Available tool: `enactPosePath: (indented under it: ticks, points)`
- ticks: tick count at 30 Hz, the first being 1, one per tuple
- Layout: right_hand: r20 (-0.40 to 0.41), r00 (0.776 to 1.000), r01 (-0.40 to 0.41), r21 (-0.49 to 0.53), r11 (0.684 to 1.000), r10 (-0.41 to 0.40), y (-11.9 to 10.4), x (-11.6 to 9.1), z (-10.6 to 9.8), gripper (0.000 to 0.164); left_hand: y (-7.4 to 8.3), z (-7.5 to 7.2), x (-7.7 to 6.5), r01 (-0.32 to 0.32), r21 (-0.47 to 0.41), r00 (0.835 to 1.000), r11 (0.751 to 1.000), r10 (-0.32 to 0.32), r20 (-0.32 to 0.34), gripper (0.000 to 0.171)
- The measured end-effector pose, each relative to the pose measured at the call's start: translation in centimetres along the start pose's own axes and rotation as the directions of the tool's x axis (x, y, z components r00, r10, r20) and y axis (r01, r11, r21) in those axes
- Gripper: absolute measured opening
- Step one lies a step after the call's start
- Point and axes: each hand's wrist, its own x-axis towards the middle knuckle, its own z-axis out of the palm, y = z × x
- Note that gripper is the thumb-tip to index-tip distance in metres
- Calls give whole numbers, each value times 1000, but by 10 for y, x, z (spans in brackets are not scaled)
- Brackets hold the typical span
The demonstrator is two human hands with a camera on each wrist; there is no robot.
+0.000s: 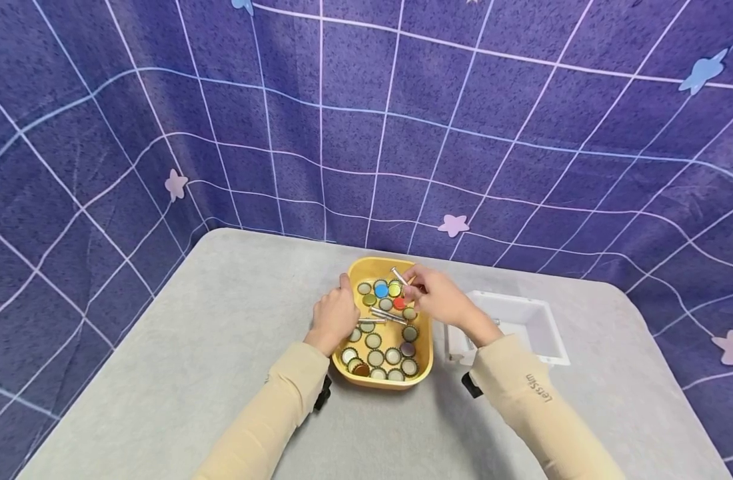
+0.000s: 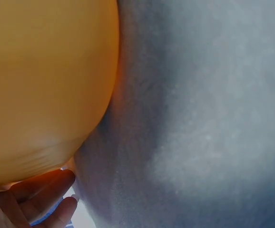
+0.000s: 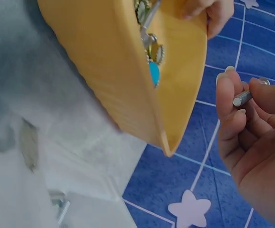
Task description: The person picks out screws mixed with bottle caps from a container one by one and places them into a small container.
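A yellow plastic bin (image 1: 428,357) sits mid-table, holding many bottle caps (image 1: 375,359), mostly lying with their insides up, and several metal bolts (image 1: 389,315). My left hand (image 1: 333,320) grips the bin's left wall at the rim; in the left wrist view its fingers (image 2: 47,194) lie against the outside. Over the bin's far right part, my right hand (image 1: 441,298) pinches a silver bolt (image 1: 398,275) between thumb and fingers. The right wrist view shows the threaded end of this bolt (image 3: 243,99) poking out from the fingertips, apart from the bin.
Right of the bin stands a white rectangular tray (image 1: 555,333), partly hidden by my right forearm, with a few metal pieces in it. Behind the grey table (image 1: 252,300) hangs a blue-purple curtain (image 1: 366,133) with grid lines and stars.
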Motion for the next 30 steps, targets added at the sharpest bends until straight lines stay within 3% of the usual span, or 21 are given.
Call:
enactPosePath:
  ticks: [12,21,30]
  points:
    - [-29,999,-13,-33,999,12,11,-16,-35,21,1,1,1,6,-2,1000,1000,-6,4,64]
    - [-65,998,13,-158,987,-23,28,-30,-56,15,0,2,1,9,-3,1000,1000,-9,6,65]
    - [33,999,-16,-166,986,22,49,-48,-76,17,-1,2,2,13,-6,1000,1000,-13,11,64]
